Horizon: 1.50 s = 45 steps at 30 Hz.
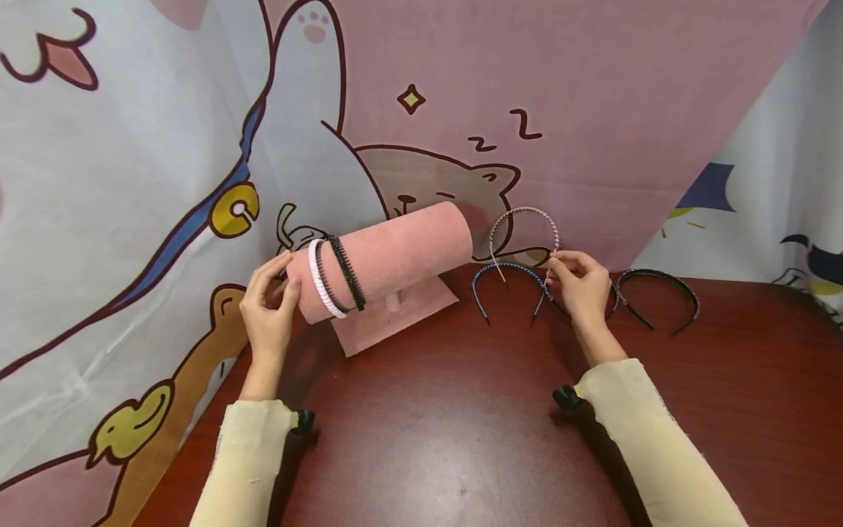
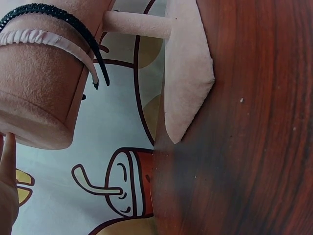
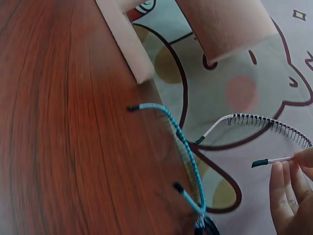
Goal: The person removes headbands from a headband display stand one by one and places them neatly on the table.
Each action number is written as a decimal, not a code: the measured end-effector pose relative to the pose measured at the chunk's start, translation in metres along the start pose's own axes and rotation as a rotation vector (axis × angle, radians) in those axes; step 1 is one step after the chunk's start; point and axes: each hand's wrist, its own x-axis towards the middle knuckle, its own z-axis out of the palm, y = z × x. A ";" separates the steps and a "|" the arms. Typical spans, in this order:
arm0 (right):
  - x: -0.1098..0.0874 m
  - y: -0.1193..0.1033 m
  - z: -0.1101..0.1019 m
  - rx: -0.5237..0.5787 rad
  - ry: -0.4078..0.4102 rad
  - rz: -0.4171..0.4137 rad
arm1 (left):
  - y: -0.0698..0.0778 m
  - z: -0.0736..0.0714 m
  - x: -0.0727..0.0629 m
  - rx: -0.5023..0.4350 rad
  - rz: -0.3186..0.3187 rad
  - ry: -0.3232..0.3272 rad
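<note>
A pink headband stand (image 1: 408,245), a padded roll on a post and flat base (image 1: 395,322), stands at the middle left of the table. My left hand (image 1: 268,311) holds the roll's left end, thumb in front and fingers behind. Round that end sit a white ruffled headband (image 1: 323,282) and a black toothed headband (image 1: 347,271). To the right of the roll, my right hand (image 1: 582,285) pinches one leg of a thin pale-pink headband (image 1: 527,210), held upright in the air. Its small comb teeth show in the right wrist view, along the band (image 3: 264,119).
Below the raised band, a blue headband (image 1: 479,282) lies on the dark red wooden table (image 1: 428,424). Dark headbands (image 1: 694,296) lie right of my right hand, one partly hidden by it. A cartoon-printed cloth (image 1: 593,110) hangs behind.
</note>
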 end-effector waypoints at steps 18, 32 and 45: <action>0.007 -0.012 -0.066 -0.039 0.091 0.018 | 0.000 0.000 0.000 0.006 -0.007 0.003; 0.009 -0.014 -0.121 -0.134 0.144 0.057 | -0.002 0.000 0.000 0.007 -0.003 0.003; 0.012 -0.020 -0.183 -0.329 0.152 0.112 | -0.003 -0.001 0.000 0.018 -0.001 -0.003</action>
